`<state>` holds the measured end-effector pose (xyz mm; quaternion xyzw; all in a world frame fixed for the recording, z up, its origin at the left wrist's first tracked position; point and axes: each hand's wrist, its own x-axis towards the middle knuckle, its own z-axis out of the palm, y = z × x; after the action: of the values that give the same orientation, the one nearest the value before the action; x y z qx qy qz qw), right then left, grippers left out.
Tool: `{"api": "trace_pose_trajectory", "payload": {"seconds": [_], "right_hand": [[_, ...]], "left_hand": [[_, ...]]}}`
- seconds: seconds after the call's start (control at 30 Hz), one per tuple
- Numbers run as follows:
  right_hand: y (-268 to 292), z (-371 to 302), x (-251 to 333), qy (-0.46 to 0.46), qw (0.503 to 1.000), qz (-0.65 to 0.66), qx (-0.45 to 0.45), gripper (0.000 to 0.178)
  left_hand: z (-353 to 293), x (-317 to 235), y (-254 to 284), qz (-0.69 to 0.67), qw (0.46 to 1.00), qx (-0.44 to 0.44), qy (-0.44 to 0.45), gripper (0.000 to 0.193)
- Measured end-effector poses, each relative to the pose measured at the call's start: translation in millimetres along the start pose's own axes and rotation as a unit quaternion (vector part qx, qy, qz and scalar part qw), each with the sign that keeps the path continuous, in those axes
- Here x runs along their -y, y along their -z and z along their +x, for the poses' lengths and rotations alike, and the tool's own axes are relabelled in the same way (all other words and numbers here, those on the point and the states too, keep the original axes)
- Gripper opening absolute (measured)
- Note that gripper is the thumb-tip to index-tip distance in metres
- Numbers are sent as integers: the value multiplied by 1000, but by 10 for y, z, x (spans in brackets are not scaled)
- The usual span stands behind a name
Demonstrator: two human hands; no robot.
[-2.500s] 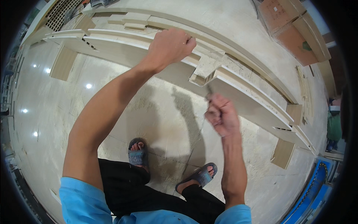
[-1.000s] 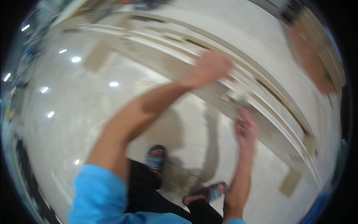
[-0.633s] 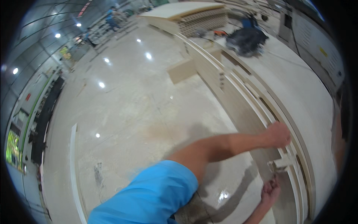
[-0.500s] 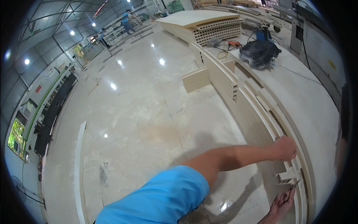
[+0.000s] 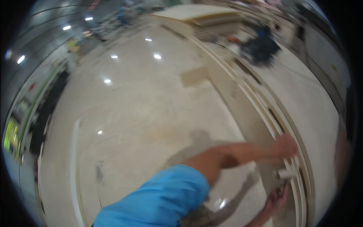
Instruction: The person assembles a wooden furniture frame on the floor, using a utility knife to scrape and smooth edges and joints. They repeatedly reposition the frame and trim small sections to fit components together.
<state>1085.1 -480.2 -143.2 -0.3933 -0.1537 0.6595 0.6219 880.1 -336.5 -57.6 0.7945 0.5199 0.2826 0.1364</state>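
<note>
My left hand (image 5: 285, 146) is closed in a fist over the long edges of a pale door-frame-like board assembly (image 5: 249, 113); whatever it grips is hidden. Lower down, my right hand (image 5: 278, 196) has its fingers bent together beside a short pale cross piece (image 5: 286, 173) that joins the long strips. Something small and thin seems to be pinched there, too blurred to name. The cross piece lies between the two hands. Motion smears both of them.
A stack of hollow-core panels (image 5: 196, 19) stands at the far end. On the pale surface at right lies a black bag-like bundle (image 5: 259, 51). A short board (image 5: 193, 76) juts out from the assembly. One long white strip (image 5: 73, 170) rests on the floor at left.
The whole view has shifted slightly and become blurred. Both hands stay at about the same places on the boards, the left in a fist and the right by the cross piece.
</note>
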Motion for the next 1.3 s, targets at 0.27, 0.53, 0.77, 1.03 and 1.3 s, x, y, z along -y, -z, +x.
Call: {"api": "trace_pose_trajectory", "payload": {"seconds": [0.27,0.53,0.77,1.03,1.3], "right_hand": [[-554,-495,927,159,979,-102,79,20],[-618,-880,1905,301,950,-86,-13,32],[-451,-893,1862,284,957,-46,-25,38],[91,-1406,1808,450,852,217,-157,18],[1181,-1484,841,332,808,161,-459,23]], "left_hand": [[-301,-63,197,36,924,-85,-372,40],[-341,-471,167,220,896,142,-357,82],[-267,-472,186,96,927,169,-321,73],[-122,-456,267,26,937,252,-241,60],[-190,-602,294,68,948,256,-177,48]]}}
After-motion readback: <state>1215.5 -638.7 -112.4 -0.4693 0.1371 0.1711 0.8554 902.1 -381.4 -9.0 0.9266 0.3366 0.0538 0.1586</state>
